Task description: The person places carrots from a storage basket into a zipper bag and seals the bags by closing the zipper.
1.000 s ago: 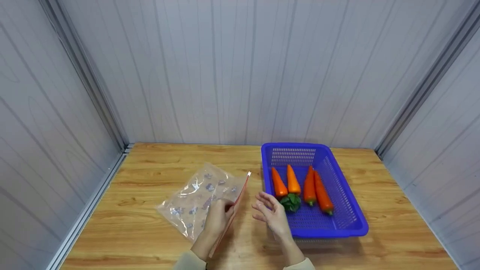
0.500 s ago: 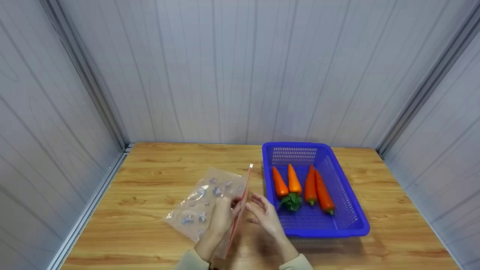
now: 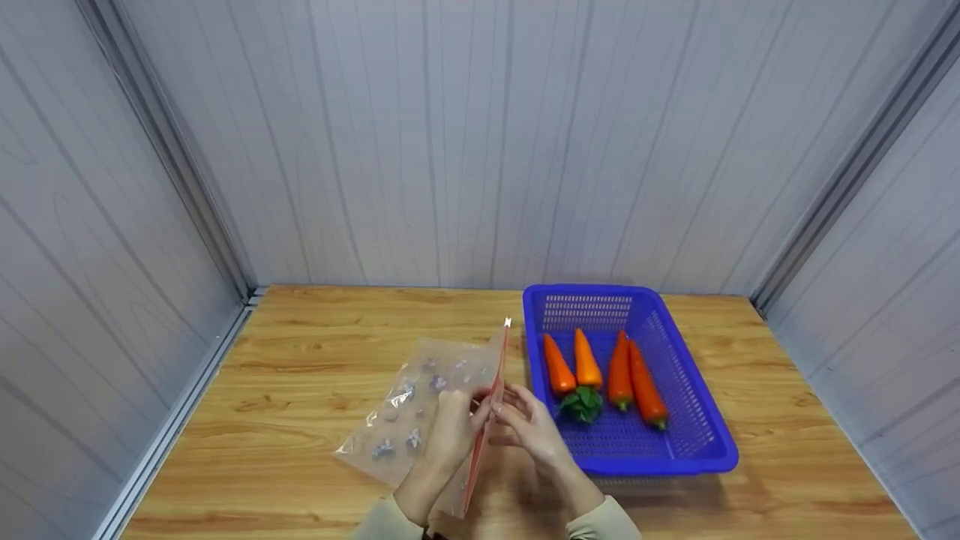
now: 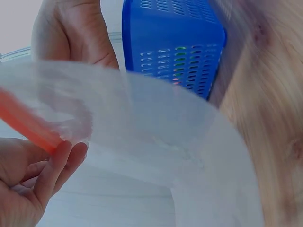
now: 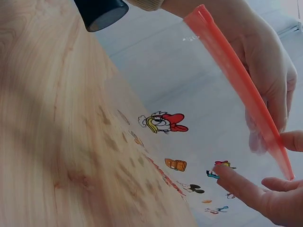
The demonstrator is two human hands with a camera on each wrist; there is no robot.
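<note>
A clear zip bag (image 3: 397, 427) with small printed figures lies slanted on the table, its red zip edge (image 3: 480, 442) raised toward the right. My left hand (image 3: 450, 427) pinches the bag by that edge; the left wrist view shows its thumb and fingertips at the strip. Across from it, my right hand (image 3: 532, 431) has its fingers at the outer side of the edge. In the right wrist view one fairly straight finger (image 5: 241, 189) lies against the printed film, and another fingertip is by the red strip (image 5: 241, 90). A white slider (image 3: 508, 322) sits at the far end of the zip.
A blue plastic basket (image 3: 697, 390) stands just right of my right hand. It holds several orange carrots (image 3: 559, 367) and a bunch of green leaves (image 3: 582, 405). Wood-grain table (image 3: 277, 390) surrounds the bag; pale wall panels (image 3: 465, 150) rise behind and at both sides.
My left hand has shifted right and raised the zip edge more upright, drawing the bag along. The right hand has moved left from near the basket and met the bag's edge.
</note>
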